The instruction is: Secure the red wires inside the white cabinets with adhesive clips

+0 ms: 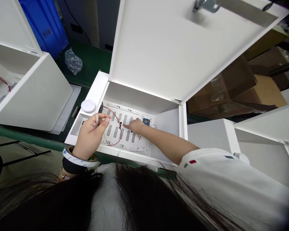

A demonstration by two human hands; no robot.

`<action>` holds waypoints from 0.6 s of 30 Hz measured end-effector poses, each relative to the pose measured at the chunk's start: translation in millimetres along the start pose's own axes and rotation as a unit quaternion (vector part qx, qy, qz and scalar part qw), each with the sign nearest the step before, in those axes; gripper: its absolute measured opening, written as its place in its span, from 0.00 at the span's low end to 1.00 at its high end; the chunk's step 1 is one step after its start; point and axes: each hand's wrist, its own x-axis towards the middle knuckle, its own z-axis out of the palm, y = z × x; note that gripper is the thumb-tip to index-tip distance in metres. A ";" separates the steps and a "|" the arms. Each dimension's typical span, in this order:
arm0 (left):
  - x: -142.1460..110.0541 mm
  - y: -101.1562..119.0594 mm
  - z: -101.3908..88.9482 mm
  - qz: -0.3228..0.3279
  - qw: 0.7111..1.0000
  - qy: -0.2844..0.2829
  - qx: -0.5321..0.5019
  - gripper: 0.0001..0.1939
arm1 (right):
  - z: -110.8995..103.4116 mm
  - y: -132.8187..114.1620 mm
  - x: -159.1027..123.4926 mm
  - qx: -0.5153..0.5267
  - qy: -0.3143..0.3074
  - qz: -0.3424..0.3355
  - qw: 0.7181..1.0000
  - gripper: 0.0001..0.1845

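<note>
My left hand (90, 136) is shut on a thin white stick (96, 120), held upright between thumb and fingers above a white open cabinet box (86, 93). A roll of tape (80, 159) circles my left wrist. My right hand (135, 126) reaches in from the right, its extended fingertip on the white slotted panel (115, 134), beside black tape on a looped red-and-black wire (113, 112). A small blue circuit board (146, 122) sits just past that fingertip. A round white disc (88, 106) lies on the box's rim. The raised white lid (159, 48) stands open behind.
A second white cabinet unit (31, 93) with red wire inside stands at the left, and another (262, 134) at the right. A plastic bag (73, 61) lies on the green bench (91, 61). A blue bin (45, 25) and cardboard boxes (221, 86) stand beyond.
</note>
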 end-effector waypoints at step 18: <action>1.0 -1.6 0.4 0.015 1.000 0.001 -0.006 0.14 | -6.2 -12.5 -27.1 0.081 -0.055 0.051 0.994 0.40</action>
